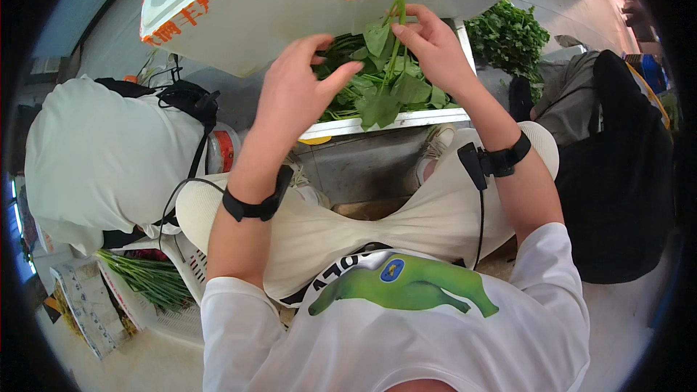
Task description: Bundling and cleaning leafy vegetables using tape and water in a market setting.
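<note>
Pinched between the thumb and fingers of my right hand [427,38] is a sprig of leafy greens [397,54]. Its pale stem end points up, and broad leaves droop below. My left hand [302,84] hovers to the left of the sprig, thumb and fingers apart, holding nothing. Under both hands, more loose leafy greens [348,106] fill a white foam tray [414,118] on the floor before my knees. A large white foam box [283,22] with orange printing rises behind the tray and hides its far side.
Bunches of dark green herbs [506,35] lie right of the tray. People sit close on both sides: one in a white shirt [109,158], one in black clothing [615,201]. Beside my left hip, a white plastic basket [179,326] holds long green stalks [152,277]. Cables hang from my wrist straps.
</note>
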Demonstrator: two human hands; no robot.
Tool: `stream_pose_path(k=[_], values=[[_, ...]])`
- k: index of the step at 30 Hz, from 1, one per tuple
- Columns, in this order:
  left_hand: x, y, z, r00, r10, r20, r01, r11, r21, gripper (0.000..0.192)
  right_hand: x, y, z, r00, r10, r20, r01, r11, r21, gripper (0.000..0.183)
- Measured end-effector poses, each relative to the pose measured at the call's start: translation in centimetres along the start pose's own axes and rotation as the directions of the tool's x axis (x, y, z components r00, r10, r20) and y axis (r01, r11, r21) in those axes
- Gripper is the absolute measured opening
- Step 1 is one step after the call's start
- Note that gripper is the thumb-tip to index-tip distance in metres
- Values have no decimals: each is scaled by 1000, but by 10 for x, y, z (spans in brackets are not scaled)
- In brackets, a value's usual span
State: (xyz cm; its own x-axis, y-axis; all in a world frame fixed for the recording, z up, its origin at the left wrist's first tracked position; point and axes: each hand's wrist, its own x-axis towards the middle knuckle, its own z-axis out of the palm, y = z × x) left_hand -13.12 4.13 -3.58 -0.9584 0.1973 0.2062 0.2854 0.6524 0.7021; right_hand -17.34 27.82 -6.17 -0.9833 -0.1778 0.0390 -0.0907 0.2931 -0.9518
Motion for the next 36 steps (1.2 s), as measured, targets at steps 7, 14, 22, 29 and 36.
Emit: stream_pose_path(k=[7,14,22,29,36], values=[[-3,19,21,981,-187,-55,139,870,-473,38,-23,-21,35,984,-178,-15,170,957,-233,39],[-5,8,37,972,-234,-1,186,774,-605,32,-34,-17,42,964,-246,98,265,876,-404,44],[0,-3,48,989,-120,86,147,759,-634,29,-19,-16,16,934,-347,89,349,825,-445,40],[8,-6,48,959,115,259,156,548,-822,40,-13,-31,11,961,-71,266,-25,939,344,34],[9,0,61,991,5,136,123,396,-910,28,-6,-31,8,987,-120,105,77,936,344,25]])
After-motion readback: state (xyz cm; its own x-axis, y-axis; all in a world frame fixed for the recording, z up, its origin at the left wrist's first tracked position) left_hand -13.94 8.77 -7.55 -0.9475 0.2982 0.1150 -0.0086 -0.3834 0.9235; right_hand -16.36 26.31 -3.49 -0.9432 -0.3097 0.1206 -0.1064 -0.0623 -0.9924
